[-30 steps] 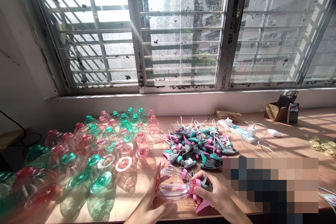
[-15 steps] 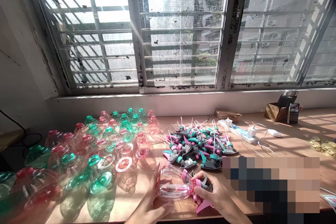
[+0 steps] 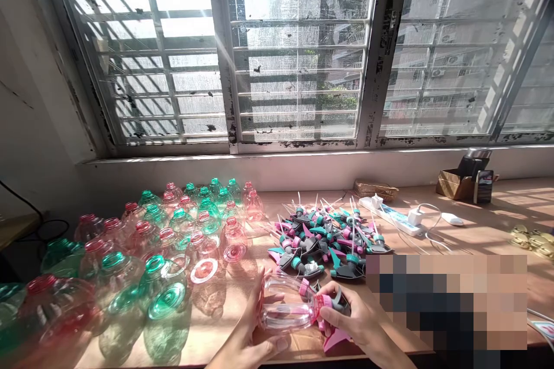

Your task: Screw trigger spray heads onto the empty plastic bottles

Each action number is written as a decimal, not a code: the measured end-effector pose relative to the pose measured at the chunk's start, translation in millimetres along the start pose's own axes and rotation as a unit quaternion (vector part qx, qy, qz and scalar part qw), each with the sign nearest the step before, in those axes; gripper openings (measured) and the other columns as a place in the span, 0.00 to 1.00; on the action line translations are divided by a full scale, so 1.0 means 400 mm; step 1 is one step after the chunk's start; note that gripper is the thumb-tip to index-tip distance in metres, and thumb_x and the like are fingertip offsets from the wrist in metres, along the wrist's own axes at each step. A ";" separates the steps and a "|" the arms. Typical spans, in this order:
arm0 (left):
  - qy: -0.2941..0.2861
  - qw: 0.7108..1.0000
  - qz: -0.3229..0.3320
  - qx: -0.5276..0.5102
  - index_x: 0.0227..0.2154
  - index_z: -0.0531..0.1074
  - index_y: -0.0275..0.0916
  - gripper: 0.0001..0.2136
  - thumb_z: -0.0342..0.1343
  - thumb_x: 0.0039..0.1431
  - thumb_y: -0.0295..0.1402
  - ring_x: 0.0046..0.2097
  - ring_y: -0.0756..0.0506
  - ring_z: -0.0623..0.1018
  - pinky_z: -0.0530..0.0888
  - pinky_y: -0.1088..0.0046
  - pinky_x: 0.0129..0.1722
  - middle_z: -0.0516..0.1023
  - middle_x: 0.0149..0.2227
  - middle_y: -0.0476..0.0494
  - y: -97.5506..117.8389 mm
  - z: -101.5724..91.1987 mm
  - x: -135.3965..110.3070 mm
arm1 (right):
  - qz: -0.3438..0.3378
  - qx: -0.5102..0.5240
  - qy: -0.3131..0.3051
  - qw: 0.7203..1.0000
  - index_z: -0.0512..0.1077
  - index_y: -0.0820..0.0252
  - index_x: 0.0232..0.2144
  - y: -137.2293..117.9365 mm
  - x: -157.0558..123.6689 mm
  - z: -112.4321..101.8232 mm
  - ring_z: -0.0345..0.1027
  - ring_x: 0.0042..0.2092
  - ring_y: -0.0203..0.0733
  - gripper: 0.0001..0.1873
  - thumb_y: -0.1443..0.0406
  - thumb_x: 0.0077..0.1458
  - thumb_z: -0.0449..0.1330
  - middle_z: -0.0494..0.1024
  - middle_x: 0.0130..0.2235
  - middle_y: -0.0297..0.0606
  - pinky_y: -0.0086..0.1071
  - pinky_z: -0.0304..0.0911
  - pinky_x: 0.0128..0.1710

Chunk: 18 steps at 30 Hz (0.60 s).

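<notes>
Only the left hand [image 3: 250,334] has shifted, slightly, its grip cupping the base of a pink bottle [image 3: 285,316] laid sideways above the table [image 3: 489,236], while the right hand [image 3: 348,318] clasps the collar [image 3: 322,302], apparently, we judge, to brace neck against base.

left: bottles [image 3: 165,236] block | ahead: spray heads [image 3: 318,245] | between: bare table [image 3: 258,245]

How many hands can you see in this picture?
2: the left hand holds the pink bottle near its base; the right hand grips its pink collar. Others may be hidden behind the pixelated patch.
</notes>
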<state>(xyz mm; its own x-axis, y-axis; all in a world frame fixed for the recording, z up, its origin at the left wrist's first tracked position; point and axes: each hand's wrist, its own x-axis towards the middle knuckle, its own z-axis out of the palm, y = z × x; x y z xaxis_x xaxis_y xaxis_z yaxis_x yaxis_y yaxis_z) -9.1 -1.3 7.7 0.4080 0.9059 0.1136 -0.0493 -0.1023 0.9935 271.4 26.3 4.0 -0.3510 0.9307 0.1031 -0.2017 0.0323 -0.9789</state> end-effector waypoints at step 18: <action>0.001 0.998 0.054 -0.020 0.74 0.41 0.61 0.47 0.67 0.62 0.45 0.75 0.29 0.56 0.63 0.49 0.69 0.48 0.78 0.45 -0.035 -0.009 0.006 | 0.009 0.017 -0.002 1.000 0.74 0.59 0.37 -0.003 -0.003 0.003 0.76 0.27 0.40 0.22 0.51 0.51 0.75 0.83 0.26 0.33 0.34 0.71 0.31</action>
<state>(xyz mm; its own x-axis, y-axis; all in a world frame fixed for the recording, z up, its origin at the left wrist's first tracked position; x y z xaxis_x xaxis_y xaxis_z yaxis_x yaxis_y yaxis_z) -10.8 3.9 -6.0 0.3968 0.8914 0.2191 -0.1293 -0.1821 0.9747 271.1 24.8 5.3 -0.3577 0.9299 0.0858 -0.2257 0.0031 -0.9742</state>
